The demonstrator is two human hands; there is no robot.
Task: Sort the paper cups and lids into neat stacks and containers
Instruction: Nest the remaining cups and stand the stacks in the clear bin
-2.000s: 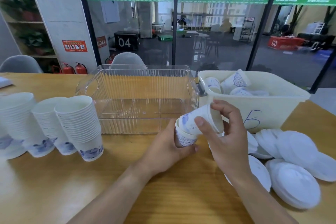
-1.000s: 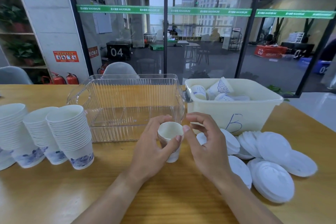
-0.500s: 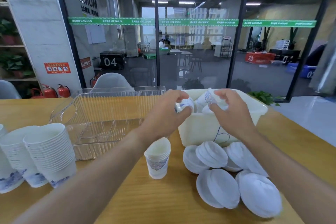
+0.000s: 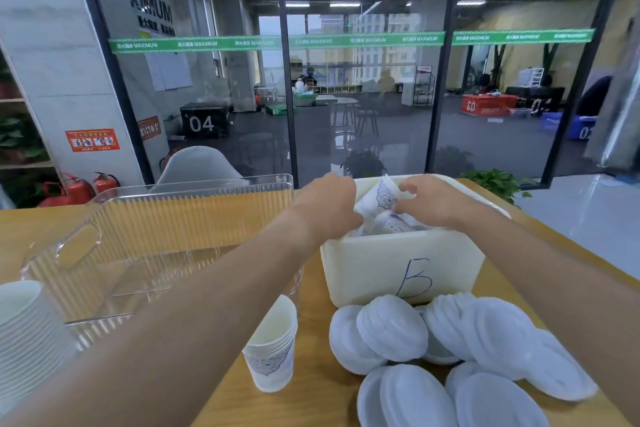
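Note:
A white bin point(image 4: 374, 263) marked with a blue letter holds several loose paper cups with blue patterns. Both my hands reach into it. My left hand point(image 4: 329, 204) curls its fingers down around a cup point(image 4: 362, 229) lying in the bin, with the fingertips hidden. My right hand point(image 4: 433, 201) pinches a tilted cup point(image 4: 379, 198) between thumb and fingers. A short stack of nested cups point(image 4: 272, 357) stands on the table in front of the bin. White lids point(image 4: 450, 350) lie in loose overlapping piles to its right.
A clear ribbed plastic bin point(image 4: 156, 218) stands left of the white bin. A tall cup stack point(image 4: 27, 340) shows at the left edge. The wooden table point(image 4: 311, 402) ends at the right past the lids. A glass wall stands behind.
Earlier both hands nested one cup into another and set the short stack on the table. Both hands then went forward into the white bin and now sit lower among the loose cups.

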